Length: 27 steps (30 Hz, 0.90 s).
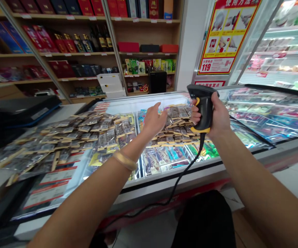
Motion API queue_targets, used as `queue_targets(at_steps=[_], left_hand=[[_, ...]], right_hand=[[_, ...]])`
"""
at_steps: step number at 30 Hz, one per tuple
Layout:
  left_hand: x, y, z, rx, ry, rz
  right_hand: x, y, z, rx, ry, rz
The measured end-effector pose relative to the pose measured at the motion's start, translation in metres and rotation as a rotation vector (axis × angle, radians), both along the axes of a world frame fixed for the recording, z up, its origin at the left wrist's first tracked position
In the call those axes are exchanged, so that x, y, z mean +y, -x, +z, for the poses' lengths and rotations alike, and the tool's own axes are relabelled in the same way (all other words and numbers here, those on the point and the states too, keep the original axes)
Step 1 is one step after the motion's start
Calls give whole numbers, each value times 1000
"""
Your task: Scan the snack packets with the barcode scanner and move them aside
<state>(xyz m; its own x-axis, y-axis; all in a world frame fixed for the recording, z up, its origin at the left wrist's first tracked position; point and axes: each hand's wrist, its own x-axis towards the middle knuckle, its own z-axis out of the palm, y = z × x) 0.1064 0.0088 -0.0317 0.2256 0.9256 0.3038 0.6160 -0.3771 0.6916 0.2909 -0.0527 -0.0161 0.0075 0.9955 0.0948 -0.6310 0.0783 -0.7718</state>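
Observation:
My right hand (219, 115) is wrapped round the handle of a black and yellow barcode scanner (204, 108), held upright over the freezer's glass top. From the scanner's base a black cable (178, 186) runs down to the lower left. My left hand (154, 119), with a gold bangle (124, 160) at its wrist, reaches over the glass with thumb and forefinger apart and nothing visible in it. Just beyond and right of it lies a pile of small clear packets with tan edges (176, 131). A wider spread of similar packets (81, 129) covers the glass on the left.
Under the glass, the chest freezer (164, 177) holds colourful ice cream packs (154, 160). Shelves (86, 53) with boxes and bottles stand behind. A red and yellow poster (225, 38) hangs at the back right, beside a lit display fridge (280, 51).

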Motion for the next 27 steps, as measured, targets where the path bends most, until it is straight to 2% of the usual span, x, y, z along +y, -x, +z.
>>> queue_targets(at_steps=[3,6,9,12,15,20,23,27], left_hand=[[-2,47,-6,-1,-79,81],[1,103,-11,75,-137,235],[0,156,-12,164,-86,413],[-9,190,-11,325,-32,547],[-20,202,-13,519,0,595],[-29,194,-22,685,50,569],[-27,192,-25,641,64,536],[-22,204,-30,405,105,514]], right_hand=[[0,28,8,-17,-37,69],[4,69,10,-45,-13,158],[12,114,3,-72,62,234],[20,150,-11,-96,173,309],[26,170,-28,-94,249,370],[25,172,-50,-129,291,419],[24,169,-57,-147,292,426],[23,170,-60,-150,279,450]])
